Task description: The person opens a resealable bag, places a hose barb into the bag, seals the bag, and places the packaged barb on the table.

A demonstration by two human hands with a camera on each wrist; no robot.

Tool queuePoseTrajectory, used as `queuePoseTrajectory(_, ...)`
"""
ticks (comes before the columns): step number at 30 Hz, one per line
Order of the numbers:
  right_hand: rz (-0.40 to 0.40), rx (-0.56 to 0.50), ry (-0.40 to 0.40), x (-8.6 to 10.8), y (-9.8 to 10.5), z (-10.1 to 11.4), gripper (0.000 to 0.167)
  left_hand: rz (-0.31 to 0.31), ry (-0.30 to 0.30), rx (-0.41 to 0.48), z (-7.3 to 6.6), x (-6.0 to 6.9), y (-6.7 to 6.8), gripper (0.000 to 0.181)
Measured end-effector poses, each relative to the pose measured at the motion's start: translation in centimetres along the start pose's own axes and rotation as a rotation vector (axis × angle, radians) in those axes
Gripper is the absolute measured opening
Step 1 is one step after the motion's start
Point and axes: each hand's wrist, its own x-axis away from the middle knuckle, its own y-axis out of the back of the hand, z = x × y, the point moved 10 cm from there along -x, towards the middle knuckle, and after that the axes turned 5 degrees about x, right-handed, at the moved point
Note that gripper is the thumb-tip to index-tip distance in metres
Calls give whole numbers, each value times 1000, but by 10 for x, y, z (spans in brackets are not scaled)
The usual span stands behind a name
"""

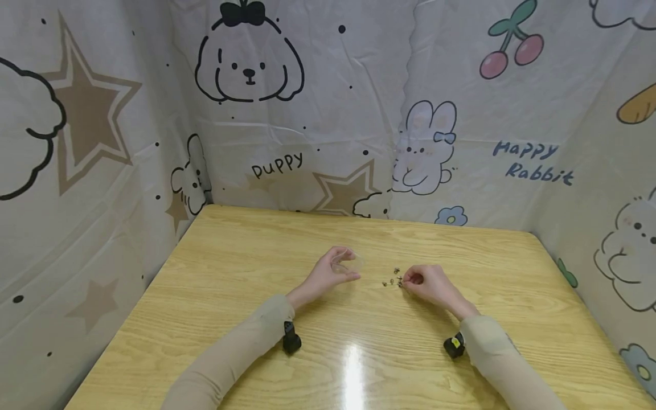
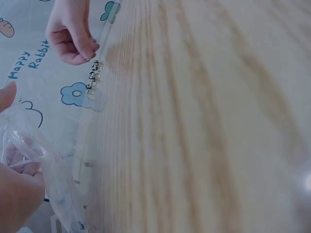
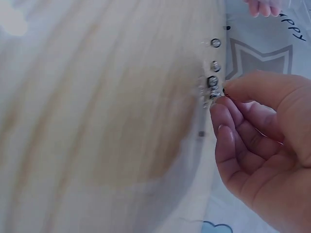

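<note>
My left hand (image 1: pixel 333 269) holds a clear plastic bag (image 1: pixel 357 262), fingers and thumb spread apart around it. Up close in the left wrist view, the bag (image 2: pixel 56 179) looks thin and crinkled. To the right, several small shiny metal pieces (image 1: pixel 392 281) lie loosely grouped on the table; they look like little screws, but their exact kind is too small to tell. Beside them my right hand (image 1: pixel 430 285) pinches one small metal piece (image 3: pixel 225 91) between thumb and forefinger, mostly hidden by the fingertips. The other fingers of that hand are curled in.
The wood-grain table (image 1: pixel 246 256) extends around both hands, with a bright glare near its front. Printed cloth (image 1: pixel 318 125) hangs along the back and both sides. Each wrist carries a small black camera, like the left one (image 1: pixel 291 340).
</note>
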Motion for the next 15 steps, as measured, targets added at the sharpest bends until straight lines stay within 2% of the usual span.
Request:
queuePoseTrajectory(6, -37, -45, 15, -9, 11, 15, 6, -10, 4, -8, 1, -2, 0, 59)
queuePoseTrajectory(15, -57, -111, 106, -26, 26, 63, 6, -16, 7, -7, 0, -1, 0, 60)
